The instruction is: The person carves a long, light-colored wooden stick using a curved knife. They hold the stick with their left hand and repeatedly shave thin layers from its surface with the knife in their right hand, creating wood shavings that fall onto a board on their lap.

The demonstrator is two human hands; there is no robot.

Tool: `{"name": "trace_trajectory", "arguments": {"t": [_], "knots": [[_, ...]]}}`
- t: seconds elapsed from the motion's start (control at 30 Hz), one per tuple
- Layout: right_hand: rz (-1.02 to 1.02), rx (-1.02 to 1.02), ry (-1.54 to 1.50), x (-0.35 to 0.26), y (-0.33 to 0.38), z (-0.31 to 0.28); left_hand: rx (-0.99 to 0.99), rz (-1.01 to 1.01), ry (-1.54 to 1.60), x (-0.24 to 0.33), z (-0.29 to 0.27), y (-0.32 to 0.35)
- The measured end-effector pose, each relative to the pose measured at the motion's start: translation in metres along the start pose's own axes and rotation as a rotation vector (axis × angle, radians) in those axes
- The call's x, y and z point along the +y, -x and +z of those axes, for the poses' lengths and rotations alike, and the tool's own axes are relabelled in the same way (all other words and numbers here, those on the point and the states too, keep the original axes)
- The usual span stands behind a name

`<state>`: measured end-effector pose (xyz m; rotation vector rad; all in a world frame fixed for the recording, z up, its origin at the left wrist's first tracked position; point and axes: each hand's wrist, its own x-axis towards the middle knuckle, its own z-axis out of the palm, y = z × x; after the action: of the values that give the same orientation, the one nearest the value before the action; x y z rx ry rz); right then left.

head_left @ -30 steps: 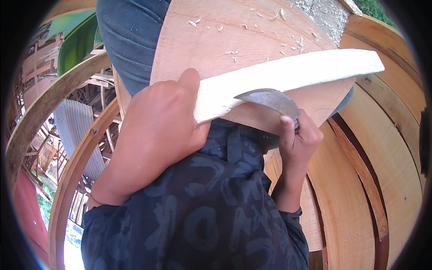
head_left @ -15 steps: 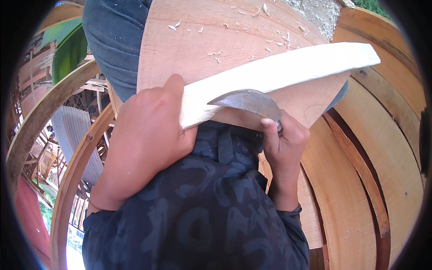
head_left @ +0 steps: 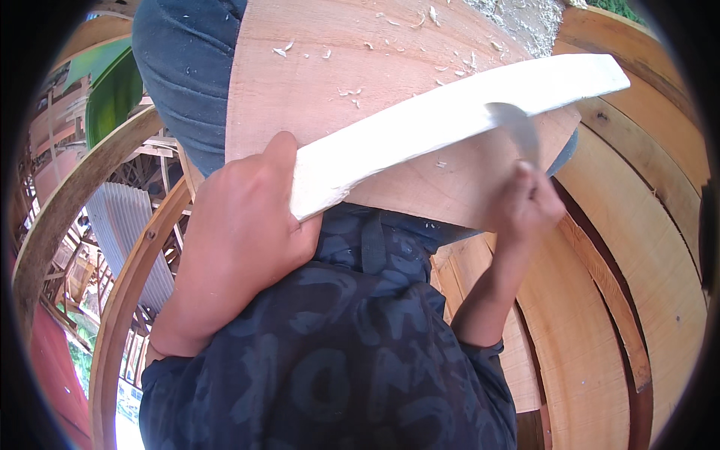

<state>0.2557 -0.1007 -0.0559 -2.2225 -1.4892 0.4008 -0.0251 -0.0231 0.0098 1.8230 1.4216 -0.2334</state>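
My left hand (head_left: 244, 214) is closed round the near end of a long, slightly curved piece of pale wood (head_left: 442, 124), which slants up to the right across a wide wooden board (head_left: 300, 97). In my right hand (head_left: 529, 202) is a knife with a curved blade (head_left: 517, 131), its handle hidden inside my fist. The blade is smeared by motion and overlaps the near edge of the pale wood toward its far half; whether it touches is hard to tell. Curled wood shavings (head_left: 349, 94) lie scattered on the board.
Curved wooden planks (head_left: 592, 300) fill the right side, with dark gaps between them. Bent wooden ribs (head_left: 124, 300) rise on the left, beside a corrugated sheet (head_left: 131, 232). A heap of shavings (head_left: 525, 26) lies at the far right. My trousered leg (head_left: 191, 75) is beside the board.
My right hand and the knife have moved right and away from me along the pale wood, from near my left hand toward its far half. The wood's far end has shifted slightly.
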Motion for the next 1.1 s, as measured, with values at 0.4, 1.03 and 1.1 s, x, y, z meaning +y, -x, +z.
{"name": "trace_trajectory", "arguments": {"t": [0.4, 1.03, 1.1], "knots": [[-0.172, -0.340, 0.002, -0.050, 0.018, -0.008, -0.015, 0.014, -0.034, 0.002, 0.005, 0.003], [-0.174, -0.313, -0.002, -0.033, 0.016, -0.018, -0.201, -0.012, 0.067, -0.003, -0.006, 0.003], [-0.207, -0.319, -0.022, -0.040, 0.017, -0.007, -0.261, -0.019, 0.160, -0.005, -0.011, 0.001]]}}
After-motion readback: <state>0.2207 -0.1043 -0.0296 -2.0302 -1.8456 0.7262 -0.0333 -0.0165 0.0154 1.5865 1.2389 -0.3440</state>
